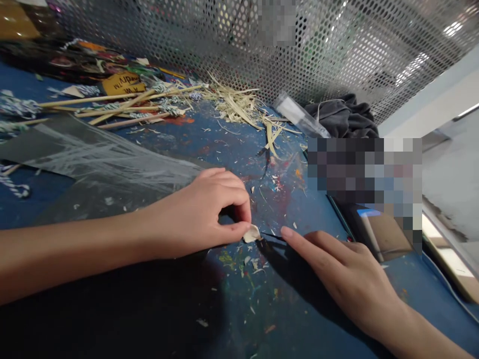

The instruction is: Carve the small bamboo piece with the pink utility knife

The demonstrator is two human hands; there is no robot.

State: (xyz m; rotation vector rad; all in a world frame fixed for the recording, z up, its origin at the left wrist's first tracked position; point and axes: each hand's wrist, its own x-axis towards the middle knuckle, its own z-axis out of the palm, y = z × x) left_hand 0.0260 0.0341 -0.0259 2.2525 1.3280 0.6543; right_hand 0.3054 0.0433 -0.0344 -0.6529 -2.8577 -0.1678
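A small pale piece [251, 233], cream-coloured and rough-edged, is pinched between the thumb and fingertips of my left hand [220, 209], just above the blue tabletop [243, 319]. My right hand [348, 269] is closed around a thin dark blade-like tool [272, 236], its index finger stretched along the top. The tool's tip points left and ends close to the pale piece; whether they touch I cannot tell. Most of the tool's handle is hidden under my right hand. Small pale shavings [256, 265] lie scattered below the piece.
Dark sheets [123, 154] with pale scratches lie under and left of my left arm. Behind are sticks with twisted cord [127, 107], a pile of pale strips [235, 104], a dark cloth [344, 117] and a perforated metal screen [209, 45]. A dark glossy device [385, 234] lies right.
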